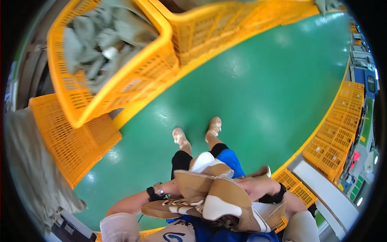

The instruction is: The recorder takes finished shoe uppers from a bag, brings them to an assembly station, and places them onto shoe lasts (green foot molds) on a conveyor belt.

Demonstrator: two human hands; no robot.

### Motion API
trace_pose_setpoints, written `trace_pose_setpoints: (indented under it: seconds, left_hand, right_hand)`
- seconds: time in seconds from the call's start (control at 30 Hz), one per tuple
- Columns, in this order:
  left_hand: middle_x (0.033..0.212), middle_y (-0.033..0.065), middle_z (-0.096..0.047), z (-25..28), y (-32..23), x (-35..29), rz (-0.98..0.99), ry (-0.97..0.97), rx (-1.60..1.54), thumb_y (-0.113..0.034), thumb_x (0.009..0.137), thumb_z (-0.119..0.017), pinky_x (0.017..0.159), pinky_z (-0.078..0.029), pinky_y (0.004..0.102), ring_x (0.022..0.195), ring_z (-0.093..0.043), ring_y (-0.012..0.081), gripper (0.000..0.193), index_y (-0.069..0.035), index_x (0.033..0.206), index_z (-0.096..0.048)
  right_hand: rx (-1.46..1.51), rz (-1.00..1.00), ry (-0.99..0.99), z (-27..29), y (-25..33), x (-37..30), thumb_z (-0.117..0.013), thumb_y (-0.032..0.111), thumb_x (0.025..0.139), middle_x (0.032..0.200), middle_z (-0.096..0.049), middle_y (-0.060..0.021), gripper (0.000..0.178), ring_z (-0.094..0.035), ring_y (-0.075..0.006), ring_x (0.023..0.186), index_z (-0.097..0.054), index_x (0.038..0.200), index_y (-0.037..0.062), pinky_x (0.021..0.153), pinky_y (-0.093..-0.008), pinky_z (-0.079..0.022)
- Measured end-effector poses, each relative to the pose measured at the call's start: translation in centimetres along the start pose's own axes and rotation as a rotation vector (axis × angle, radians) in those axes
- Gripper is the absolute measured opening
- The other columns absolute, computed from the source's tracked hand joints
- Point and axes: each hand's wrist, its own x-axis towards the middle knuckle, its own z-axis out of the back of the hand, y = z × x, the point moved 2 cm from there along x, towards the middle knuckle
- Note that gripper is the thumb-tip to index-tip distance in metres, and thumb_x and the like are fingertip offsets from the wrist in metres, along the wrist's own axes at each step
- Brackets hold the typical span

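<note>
A bundle of tan-and-white shoes [227, 197], several of them with laces, is gathered against my front. Some turn their smooth tan-and-white undersides up. My left hand [172, 188] comes in from the left and grips the bundle's near-left side; its fingers are hidden behind the shoes. On the other side my right hand [254, 188] clasps the shoes, its back showing and its fingertips covered. Both forearms hug the pile, with a watch [159, 190] on the left wrist and a black band [278, 195] on the right.
An orange crate [117, 101] of grey-green cloth-like pieces stands at the upper left, beside more orange crates [209, 28]. Another crate [76, 135] sits below it, near draped grey cloth [36, 161]. Stacked crates [332, 133] and a pale bench [328, 193] line the right. Green floor [250, 88] lies between.
</note>
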Motion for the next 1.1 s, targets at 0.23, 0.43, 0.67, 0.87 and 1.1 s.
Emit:
trace_pose_setpoints:
  seconds: [0.23,0.43,0.67,0.87,1.1]
  left_hand:
    - [0.114,0.0128,-0.057,-10.7,-3.6,-24.7,-0.137,-0.576,0.525,-0.019,0.086,-0.055,0.093,-0.039,0.0353,0.106,-0.052,0.0228,0.035,-0.006,0.119,-0.052]
    - [0.112,0.0170,-0.056,-14.8,2.6,-37.2,-0.273,-1.112,0.783,-0.024,0.086,-0.054,0.097,-0.035,0.0377,0.107,-0.051,0.0274,0.036,-0.005,0.116,-0.053]
    - [0.111,0.0155,-0.056,-4.8,5.5,-46.5,-0.435,-1.292,0.863,-0.022,0.087,-0.052,0.094,-0.039,0.0375,0.105,-0.052,0.0261,0.031,-0.006,0.114,-0.054]
    - [0.115,0.0109,-0.057,2.2,-15.2,-54.3,-0.488,-1.004,1.006,-0.017,0.088,-0.054,0.092,-0.041,0.0342,0.106,-0.052,0.0208,0.032,-0.007,0.118,-0.053]
    - [0.119,0.0056,-0.058,7.6,-37.9,-49.3,-0.447,-0.506,1.111,-0.012,0.088,-0.055,0.091,-0.043,0.0304,0.107,-0.052,0.0147,0.035,-0.008,0.123,-0.052]
  right_hand:
    - [-0.507,0.275,0.224,-3.3,20.6,10.5,-0.076,0.025,0.065,0.131,-0.041,-0.0145,0.074,-0.041,-0.0332,0.121,-0.044,0.129,0.0099,0.100,-0.0396,-0.034]
    - [-0.747,0.317,0.518,-7.3,31.1,22.0,-0.076,0.028,0.064,0.135,-0.039,-0.0149,0.079,-0.040,-0.0330,0.122,-0.040,0.132,0.0079,0.101,-0.0386,-0.031]
    - [-0.904,0.351,0.716,-6.2,37.5,37.0,-0.074,0.033,0.067,0.132,-0.042,-0.0155,0.077,-0.042,-0.0320,0.121,-0.041,0.131,0.0053,0.099,-0.0380,-0.034]
    - [-0.773,0.421,0.406,3.0,42.9,42.8,-0.072,0.016,0.065,0.134,-0.040,-0.0139,0.075,-0.039,-0.0283,0.124,-0.039,0.132,0.0041,0.103,-0.0356,-0.032]
    - [-0.265,0.213,-0.184,7.9,41.6,36.2,-0.066,0.017,0.080,0.131,-0.047,-0.0111,0.059,-0.044,-0.0190,0.118,-0.040,0.131,0.0025,0.100,-0.0319,-0.034]
